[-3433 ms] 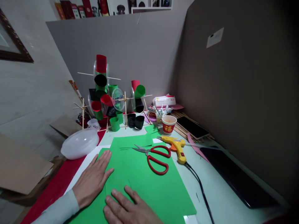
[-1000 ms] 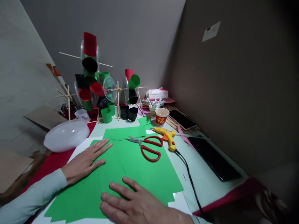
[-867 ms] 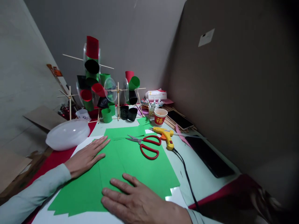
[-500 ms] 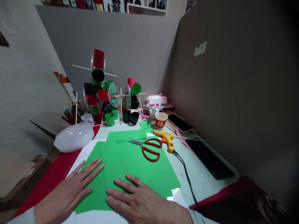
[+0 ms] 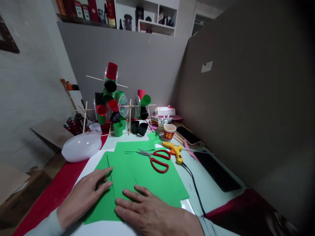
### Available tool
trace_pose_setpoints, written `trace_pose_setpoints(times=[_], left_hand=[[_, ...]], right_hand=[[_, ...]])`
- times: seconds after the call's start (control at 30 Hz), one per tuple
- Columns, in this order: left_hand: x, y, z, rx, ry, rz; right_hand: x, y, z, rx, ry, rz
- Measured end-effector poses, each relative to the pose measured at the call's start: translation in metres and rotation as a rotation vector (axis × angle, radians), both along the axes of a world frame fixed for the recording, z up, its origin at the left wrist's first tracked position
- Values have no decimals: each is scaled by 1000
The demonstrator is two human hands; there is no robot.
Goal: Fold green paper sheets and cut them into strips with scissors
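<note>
Left hand point(image 5: 83, 193), lower left, had half-curled, empty; right hand point(image 5: 152, 211) lay flat; green paper point(image 5: 157, 185) seemed light, flexible, best edge-lifted.

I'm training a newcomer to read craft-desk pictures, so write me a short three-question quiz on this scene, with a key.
1. Choose: the red-handled metal scissors lie on
(a) the flat green paper
(b) the rounded white plastic bowl
(c) the red-and-white paper cup

2. True or false: the person's bare right hand is gripping the scissors.

3. Fill in: a ____ cord runs from the yellow plastic glue gun.

Key: 1 a; 2 false (it is palm-down, apart from them); 3 black.
</note>
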State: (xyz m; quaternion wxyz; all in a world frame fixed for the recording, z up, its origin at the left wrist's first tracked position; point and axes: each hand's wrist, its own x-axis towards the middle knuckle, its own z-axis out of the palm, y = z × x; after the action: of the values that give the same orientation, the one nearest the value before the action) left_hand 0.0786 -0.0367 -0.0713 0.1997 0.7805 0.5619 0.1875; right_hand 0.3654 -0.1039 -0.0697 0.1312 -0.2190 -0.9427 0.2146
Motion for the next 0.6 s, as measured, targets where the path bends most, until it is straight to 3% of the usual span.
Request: trace_pose_setpoints(times=[0.1, 0.2, 0.27, 0.43, 0.6], left_hand=[[25, 10, -1, 3, 64, 8], [28, 9, -9, 0, 97, 32], [25, 5, -13, 8, 102, 47], [26, -2, -15, 43, 38, 55], [28, -4, -20, 20, -143, 87]], right_hand=[[0, 7, 21, -55, 28, -120], [-6, 24, 36, -157, 57, -487], [-13, 41, 37, -227, 78, -631], [-31, 78, 29, -360, 187, -729], [-40, 89, 29, -463, 246, -777]])
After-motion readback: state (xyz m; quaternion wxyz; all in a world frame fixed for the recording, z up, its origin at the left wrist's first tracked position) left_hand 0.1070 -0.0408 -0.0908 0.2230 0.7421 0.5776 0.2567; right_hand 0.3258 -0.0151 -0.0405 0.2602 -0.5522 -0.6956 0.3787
